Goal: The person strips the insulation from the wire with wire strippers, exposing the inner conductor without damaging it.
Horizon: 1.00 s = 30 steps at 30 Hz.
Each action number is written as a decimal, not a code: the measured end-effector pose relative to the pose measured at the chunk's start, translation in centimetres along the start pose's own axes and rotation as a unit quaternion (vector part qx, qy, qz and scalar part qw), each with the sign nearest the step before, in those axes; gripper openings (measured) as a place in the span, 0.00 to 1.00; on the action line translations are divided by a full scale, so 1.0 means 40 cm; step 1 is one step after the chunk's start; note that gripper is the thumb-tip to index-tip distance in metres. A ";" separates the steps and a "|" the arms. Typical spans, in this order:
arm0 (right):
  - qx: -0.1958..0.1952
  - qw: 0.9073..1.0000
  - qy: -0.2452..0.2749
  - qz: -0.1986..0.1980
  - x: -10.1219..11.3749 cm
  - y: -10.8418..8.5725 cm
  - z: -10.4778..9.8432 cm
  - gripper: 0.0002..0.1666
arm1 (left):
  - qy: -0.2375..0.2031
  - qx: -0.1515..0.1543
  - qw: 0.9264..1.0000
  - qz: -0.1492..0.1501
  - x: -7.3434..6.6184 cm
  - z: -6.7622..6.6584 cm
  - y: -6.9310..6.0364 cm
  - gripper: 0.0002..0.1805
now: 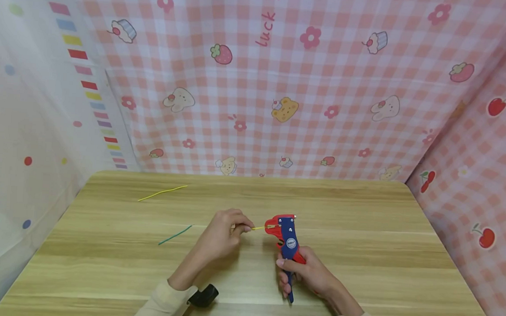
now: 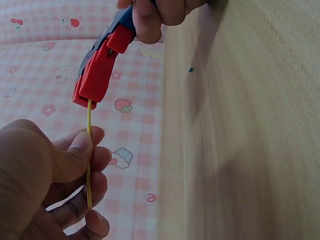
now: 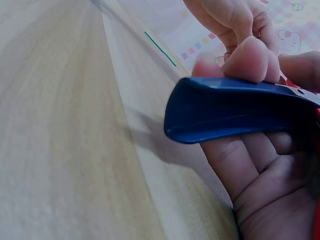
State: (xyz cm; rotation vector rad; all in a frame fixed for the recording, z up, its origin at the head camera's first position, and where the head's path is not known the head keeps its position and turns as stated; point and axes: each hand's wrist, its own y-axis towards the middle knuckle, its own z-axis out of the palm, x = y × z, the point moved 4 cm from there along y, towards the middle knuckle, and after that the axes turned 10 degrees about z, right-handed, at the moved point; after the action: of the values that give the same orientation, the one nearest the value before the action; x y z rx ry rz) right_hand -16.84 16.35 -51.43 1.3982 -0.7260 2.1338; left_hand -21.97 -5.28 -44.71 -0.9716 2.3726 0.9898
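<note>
My right hand (image 1: 311, 272) grips the handles of a red and blue wire stripper (image 1: 290, 242), its head raised and turned to the left. Between thumb and fingertips my left hand (image 1: 226, 231) pinches a yellow wire (image 1: 257, 228). In the left wrist view the far end of that yellow wire (image 2: 89, 117) goes into the red nose of the wire stripper (image 2: 100, 75), and its tail runs down along the fingers. A blue handle (image 3: 235, 110) fills the middle of the right wrist view, with the right fingers wrapped about it.
A green wire (image 1: 175, 235) lies on the wooden table (image 1: 98, 264) left of the left hand. Farther back lies another yellow wire (image 1: 162, 193). A pink checked cloth (image 1: 257, 81) hangs behind the table, with more cloth at both sides.
</note>
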 end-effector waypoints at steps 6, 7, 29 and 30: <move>0.012 1.000 0.002 -0.011 0.003 0.000 0.002 0.05 | -0.003 0.001 1.000 0.006 0.000 -0.005 0.000 0.07; 0.010 1.000 0.001 -0.010 0.002 0.000 0.001 0.05 | -0.003 0.000 1.000 0.008 -0.001 -0.005 0.001 0.07; -0.093 0.994 -0.032 0.050 0.002 0.001 0.006 0.12 | -0.005 0.011 1.000 0.007 -0.006 -0.009 0.000 0.04; -0.101 0.993 -0.031 0.053 0.002 0.002 0.006 0.13 | -0.005 0.012 1.000 0.003 -0.005 -0.008 0.000 0.04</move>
State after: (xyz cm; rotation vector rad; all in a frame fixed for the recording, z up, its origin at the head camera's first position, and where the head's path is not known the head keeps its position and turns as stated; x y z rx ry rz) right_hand -16.76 16.15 -51.28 1.3484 -1.0309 2.0375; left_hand -21.86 -5.45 -44.38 -0.9502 2.3754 0.9632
